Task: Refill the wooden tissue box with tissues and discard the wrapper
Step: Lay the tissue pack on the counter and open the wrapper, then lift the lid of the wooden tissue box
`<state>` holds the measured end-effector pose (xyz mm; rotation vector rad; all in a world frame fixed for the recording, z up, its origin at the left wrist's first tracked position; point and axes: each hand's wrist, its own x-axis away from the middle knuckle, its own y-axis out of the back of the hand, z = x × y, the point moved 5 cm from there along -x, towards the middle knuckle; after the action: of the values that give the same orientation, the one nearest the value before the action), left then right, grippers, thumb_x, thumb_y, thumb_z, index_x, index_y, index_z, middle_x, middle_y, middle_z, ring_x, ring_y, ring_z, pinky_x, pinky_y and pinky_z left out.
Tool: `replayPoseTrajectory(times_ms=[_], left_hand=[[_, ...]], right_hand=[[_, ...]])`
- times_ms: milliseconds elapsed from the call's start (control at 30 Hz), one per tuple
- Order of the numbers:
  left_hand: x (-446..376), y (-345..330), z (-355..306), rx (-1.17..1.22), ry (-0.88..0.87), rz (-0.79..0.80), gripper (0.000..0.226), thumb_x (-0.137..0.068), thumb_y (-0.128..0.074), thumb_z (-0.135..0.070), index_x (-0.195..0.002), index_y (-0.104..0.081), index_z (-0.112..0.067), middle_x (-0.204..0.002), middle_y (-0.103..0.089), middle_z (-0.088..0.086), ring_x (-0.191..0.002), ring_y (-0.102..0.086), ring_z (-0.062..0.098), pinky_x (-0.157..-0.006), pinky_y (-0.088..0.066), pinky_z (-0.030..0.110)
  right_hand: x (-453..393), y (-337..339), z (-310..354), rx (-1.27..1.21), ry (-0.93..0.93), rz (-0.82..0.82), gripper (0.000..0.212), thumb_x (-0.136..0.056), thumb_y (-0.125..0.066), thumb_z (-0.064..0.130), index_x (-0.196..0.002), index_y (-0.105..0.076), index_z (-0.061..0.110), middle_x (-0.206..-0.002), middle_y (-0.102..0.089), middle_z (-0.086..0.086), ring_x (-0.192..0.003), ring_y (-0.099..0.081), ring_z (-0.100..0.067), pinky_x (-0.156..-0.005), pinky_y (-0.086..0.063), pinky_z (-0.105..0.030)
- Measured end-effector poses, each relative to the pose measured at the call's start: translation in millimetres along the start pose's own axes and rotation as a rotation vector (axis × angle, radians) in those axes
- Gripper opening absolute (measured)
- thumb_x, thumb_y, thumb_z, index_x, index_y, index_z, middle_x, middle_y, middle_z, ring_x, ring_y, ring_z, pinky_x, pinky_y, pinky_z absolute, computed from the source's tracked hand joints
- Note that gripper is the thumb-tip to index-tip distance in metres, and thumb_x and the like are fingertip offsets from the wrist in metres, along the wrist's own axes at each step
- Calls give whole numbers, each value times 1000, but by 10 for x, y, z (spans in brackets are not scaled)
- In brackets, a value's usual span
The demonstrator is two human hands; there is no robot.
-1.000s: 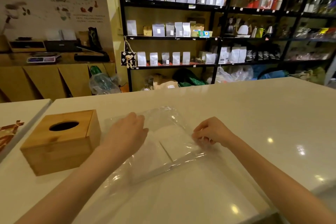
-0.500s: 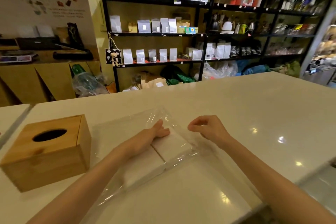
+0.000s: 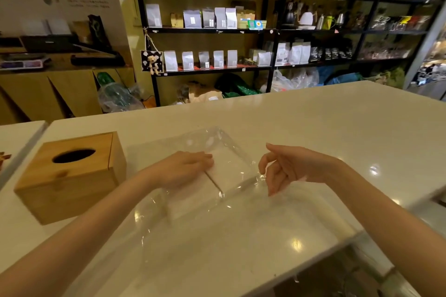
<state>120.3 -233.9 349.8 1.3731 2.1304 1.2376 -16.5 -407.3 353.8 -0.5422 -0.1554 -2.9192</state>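
Observation:
The wooden tissue box [image 3: 72,183], with an oval slot in its lid, stands on the white counter [image 3: 325,128] at the left. To its right lies a clear plastic wrapper [image 3: 214,138] holding white folded tissues [image 3: 233,169]. My left hand [image 3: 183,170] lies flat on the left part of the tissue stack, seemingly inside the wrapper, with its thumb hidden. My right hand [image 3: 287,167] hovers at the wrapper's right edge with its fingers loosely curled and apart, holding nothing I can see.
The counter's front edge [image 3: 337,241] runs diagonally at the lower right, with a drop below it. A second white counter [image 3: 19,132] adjoins on the left. Black shelves [image 3: 217,30] of bags and kettles stand behind the counter.
My left hand has slid from on top of the wrapper onto the tissue stack. My right hand has let go of its pinch on the wrapper's edge and spread its fingers.

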Motion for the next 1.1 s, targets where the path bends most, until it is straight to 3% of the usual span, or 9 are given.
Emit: replayPoseTrajectory(times_ms=[100,200,267,367,533,667,800,967,1100], left_hand=[[195,-141,-83,-201,-130,1,48,-93,-38,-38,-138,-36,-20,-154,-22,-3,-141,-18,8,-108,-12,18],[359,-310,-95,-326,-77,-54,76,-84,-25,-63,-145,-15,-18,-157,-7,-1,-143,-6,9,-111,-6,19],[433,-402,-126,-451,-58,-135,108,-60,1,-82,-146,-4,-17,-158,1,2,-144,1,11,-113,1,23],[452,-468,-82,-505,-61,-235,106,-56,16,-69,-145,1,-15,-157,6,2,-144,7,12,-113,7,26],[439,-524,34,-498,-83,-228,113,-51,27,-72,-146,1,-16,-158,3,0,-144,6,10,-114,5,28],[520,-410,2,-304,-111,-242,93,-70,3,-75,-145,-7,-21,-157,-1,-5,-141,4,2,-110,7,20],[874,43,-23,-149,-121,-412,52,-90,-35,-49,-139,-32,-31,-151,-27,-13,-134,-22,-3,-106,-12,17],[1434,695,321,-31,46,-708,59,-82,-35,-54,-134,-40,-29,-142,-42,-9,-123,-35,1,-101,-28,25],[1645,947,784,-111,283,-617,69,-79,-51,-53,-140,-31,-27,-153,-23,-7,-140,-21,15,-112,-22,38]], right_hand=[[47,-79,-89,166,-76,-28,43,-84,-46,47,-95,-63,9,-85,-72,-12,-79,-70,-28,-75,-55,-37],[96,-183,-95,372,-109,-97,32,-90,-51,32,-101,-64,5,-92,-72,-12,-84,-69,-22,-77,-53,-38],[91,-263,-33,477,-69,-166,24,-88,-56,25,-100,-65,6,-88,-73,-11,-77,-68,-17,-67,-52,-33],[41,-337,145,693,144,-410,12,-85,-60,16,-94,-67,12,-84,-71,-3,-70,-63,-4,-62,-47,-16],[-178,-562,135,1003,268,-503,38,-92,-50,23,-130,-47,19,-138,-49,1,-127,-42,-14,-104,-34,-25],[-324,-640,69,1118,221,-465,38,-93,-46,24,-130,-47,16,-138,-50,-1,-129,-40,-17,-103,-31,-27],[-423,-703,281,1149,282,-527,33,-93,-45,29,-123,-53,17,-130,-56,0,-122,-46,-20,-99,-38,-33],[-775,-1186,715,1076,460,-416,41,-93,-45,34,-133,-43,21,-141,-47,2,-129,-40,-15,-105,-33,-29],[-1148,-1653,1022,1013,565,-310,52,-94,-40,41,-141,-31,21,-150,-35,1,-137,-31,-16,-113,-27,-34]])
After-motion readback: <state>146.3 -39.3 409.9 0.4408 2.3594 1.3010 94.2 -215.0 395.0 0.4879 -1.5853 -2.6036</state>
